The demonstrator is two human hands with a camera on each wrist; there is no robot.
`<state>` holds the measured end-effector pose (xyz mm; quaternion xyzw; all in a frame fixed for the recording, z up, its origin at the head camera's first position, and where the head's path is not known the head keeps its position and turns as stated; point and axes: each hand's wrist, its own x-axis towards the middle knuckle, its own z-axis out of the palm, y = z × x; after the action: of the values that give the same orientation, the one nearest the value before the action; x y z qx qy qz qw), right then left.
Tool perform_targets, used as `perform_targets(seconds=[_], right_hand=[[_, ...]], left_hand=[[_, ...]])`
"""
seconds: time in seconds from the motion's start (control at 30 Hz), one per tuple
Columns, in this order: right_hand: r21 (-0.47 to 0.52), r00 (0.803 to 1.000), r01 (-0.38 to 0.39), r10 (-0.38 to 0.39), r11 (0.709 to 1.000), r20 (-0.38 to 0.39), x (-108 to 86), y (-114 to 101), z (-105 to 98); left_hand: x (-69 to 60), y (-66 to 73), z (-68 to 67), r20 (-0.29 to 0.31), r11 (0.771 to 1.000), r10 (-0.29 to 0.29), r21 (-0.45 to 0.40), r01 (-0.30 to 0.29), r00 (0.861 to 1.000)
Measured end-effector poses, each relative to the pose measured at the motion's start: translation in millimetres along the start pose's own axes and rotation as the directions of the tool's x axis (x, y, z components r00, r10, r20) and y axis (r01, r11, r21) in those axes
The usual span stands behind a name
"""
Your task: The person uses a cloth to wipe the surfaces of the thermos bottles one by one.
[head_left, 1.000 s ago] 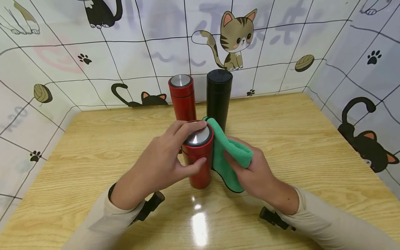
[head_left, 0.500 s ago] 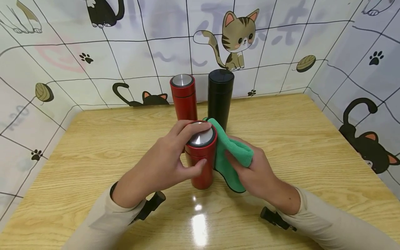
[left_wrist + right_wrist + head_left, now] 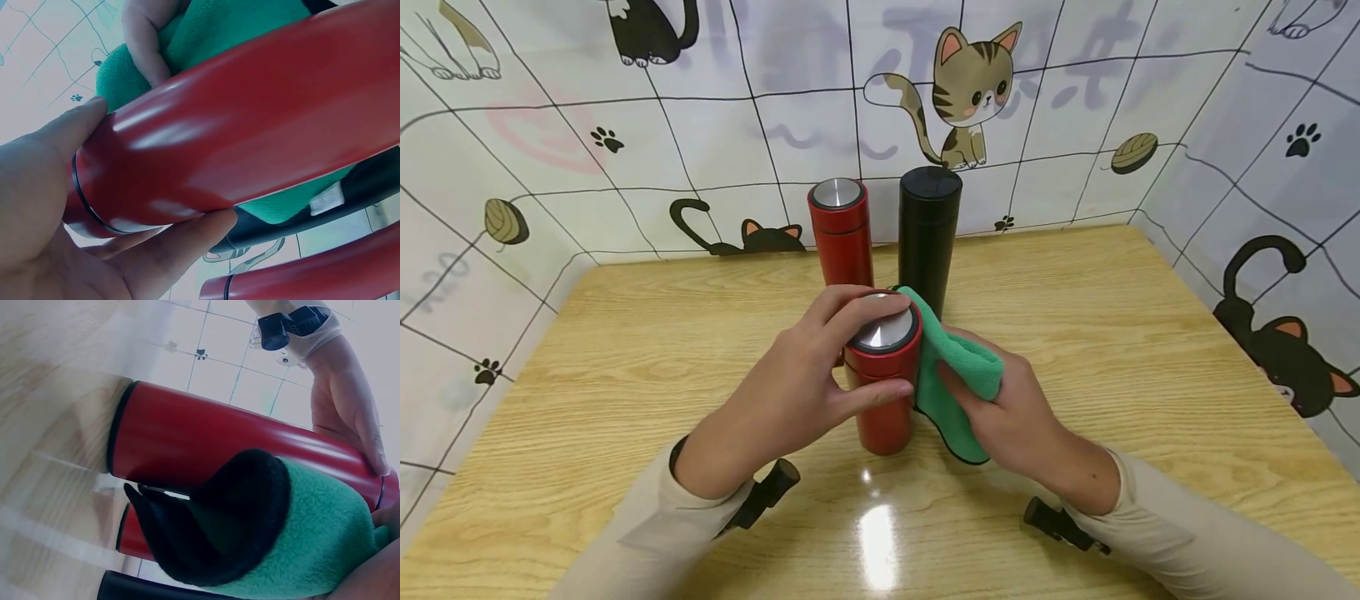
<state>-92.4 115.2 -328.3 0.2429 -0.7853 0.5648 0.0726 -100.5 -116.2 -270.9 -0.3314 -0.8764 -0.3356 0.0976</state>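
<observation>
A red thermos [image 3: 886,421] with a silver-topped lid stands upright on the table in front of me. My left hand [image 3: 797,367] grips it near the top, thumb across its front and fingers over the lid and far side. In the right hand [image 3: 1015,408] is a folded green cloth [image 3: 951,417] with a dark edge, held against the thermos's right side. The left wrist view shows the cloth [image 3: 219,31] behind the thermos [image 3: 237,119]. From the right wrist, the cloth [image 3: 325,519] covers part of the thermos [image 3: 187,431].
Behind stand a second red thermos [image 3: 841,242] and, to its right, a taller black thermos [image 3: 928,233]. The wooden table [image 3: 662,333] meets a cat-patterned wall covering [image 3: 722,142] at the back and sides.
The left thumb has slid further right across the front of the thermos. The thermos and both hands appear slightly further right than a second ago, as the whole view shifted a little.
</observation>
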Motion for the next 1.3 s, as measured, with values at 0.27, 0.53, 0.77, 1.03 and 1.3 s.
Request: perform_targets(seconds=[0.27,0.53,0.77,1.03,1.3], right_hand=[[0.053,0.999,0.037,-0.036,0.998,-0.013,0.0,-2.1,-1.8],[0.013,1.0,-0.003,0.004,1.0,-0.002,-0.8,-0.9,-1.4],[0.056,0.998,0.05,-0.048,0.997,-0.046,-0.7,-2.2,-1.1],[0.018,1.0,-0.007,0.006,1.0,0.023,-0.8,2.8,1.6],[0.018,0.999,0.027,-0.027,0.999,-0.022,-1.0,-1.9,-0.3]], left_hand=[[0.5,5.9,-5.6,0.0,0.991,-0.024,0.133,0.024,1.0],[-0.6,5.3,-6.9,0.045,0.997,-0.028,0.068,0.025,0.999],[-0.1,4.4,-6.1,0.054,0.998,0.042,0.049,-0.045,0.998],[-1.4,4.1,-3.3,0.07,0.998,0.012,0.057,-0.016,0.997],[-1.1,3.5,-3.2,0.031,0.996,0.032,0.078,-0.034,0.999]])
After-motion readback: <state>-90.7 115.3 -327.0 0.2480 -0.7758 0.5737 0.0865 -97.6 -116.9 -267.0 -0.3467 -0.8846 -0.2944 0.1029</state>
